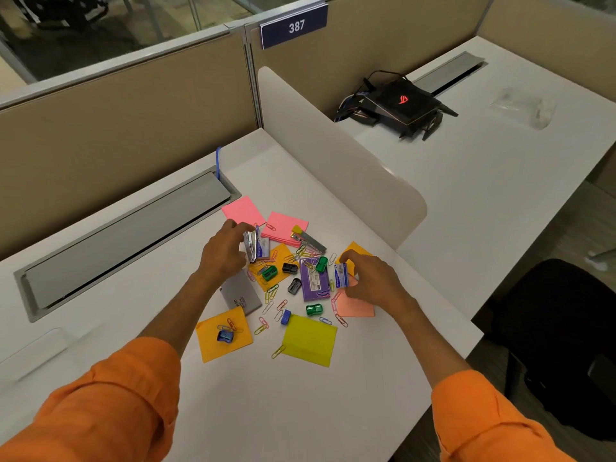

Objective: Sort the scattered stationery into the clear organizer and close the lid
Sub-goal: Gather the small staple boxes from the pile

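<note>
Orange sleeves (100,411) frame the bottom of the head view, both forearms reaching out over a white desk (366,411). Beige partitions, a "387" plate (295,26) and a white divider (333,155) bound it; a black device (400,101) sits on the neighbouring desk. The scattered stationery lies mid-desk: sticky notes (310,340), paper clips (271,291), sharpeners (269,273) and a purple card (311,283).

The left hand (223,251) curls round a silver stapler (250,245) at the pile's far-left edge. The right hand (373,281) pinches a small blue-and-white box (340,275) upright, just beside the purple card.
</note>
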Available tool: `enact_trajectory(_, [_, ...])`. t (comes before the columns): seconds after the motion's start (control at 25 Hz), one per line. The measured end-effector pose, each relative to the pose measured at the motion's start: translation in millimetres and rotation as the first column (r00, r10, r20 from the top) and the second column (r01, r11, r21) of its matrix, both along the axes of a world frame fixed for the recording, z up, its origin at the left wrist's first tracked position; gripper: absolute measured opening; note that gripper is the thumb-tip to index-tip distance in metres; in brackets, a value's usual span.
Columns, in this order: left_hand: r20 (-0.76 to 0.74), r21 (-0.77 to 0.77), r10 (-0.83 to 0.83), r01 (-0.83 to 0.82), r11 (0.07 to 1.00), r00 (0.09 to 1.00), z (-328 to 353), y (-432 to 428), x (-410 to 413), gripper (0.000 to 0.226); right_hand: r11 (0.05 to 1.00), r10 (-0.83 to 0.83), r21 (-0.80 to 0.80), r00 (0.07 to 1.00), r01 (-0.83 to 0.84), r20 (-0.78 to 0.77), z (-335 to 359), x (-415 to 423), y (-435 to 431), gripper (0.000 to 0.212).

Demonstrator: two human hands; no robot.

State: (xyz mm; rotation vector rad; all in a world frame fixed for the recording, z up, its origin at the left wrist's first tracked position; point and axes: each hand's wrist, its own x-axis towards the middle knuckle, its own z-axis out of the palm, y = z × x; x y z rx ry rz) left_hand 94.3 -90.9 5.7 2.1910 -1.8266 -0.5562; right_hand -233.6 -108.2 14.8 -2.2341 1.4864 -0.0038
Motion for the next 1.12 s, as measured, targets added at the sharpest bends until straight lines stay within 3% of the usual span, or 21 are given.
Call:
enact_trajectory(0.16, [0.013, 0.008, 0.001, -0.002, 1.0, 1.0, 0.7, 2.6, -0.6, 0.057, 0.996, 0.03, -0.084, 0.999, -0.032, -0.031, 4.1, 5.2, 5.3, 0.049])
enact_trajectory(0.36, [0.046, 0.043, -0.021, 0.019, 0.999, 0.999, 4.0, 2.4, -1.8, 0.065, 0.985, -0.171, 0.049, 0.954, 0.164, 0.245, 0.7, -0.9, 5.8, 0.048])
enact_trajectory(0.56, [0.128, 0.097, -0.055, 0.043, 0.994, 0.99, 1.7, -4.6, -7.1, 0.069, 0.956, -0.292, 0.149, 0.881, 0.254, 0.373, -3.8, -0.1, 11.0, 0.05])
enact_trajectory(1.12, [0.22, 0.199, -0.216, 0.173, 0.965, 0.951, 2.4, -33.8, -10.1, 0.05, 0.937, -0.339, 0.227, 0.85, 0.266, 0.403, -8.1, 1.0, 23.6, 0.054])
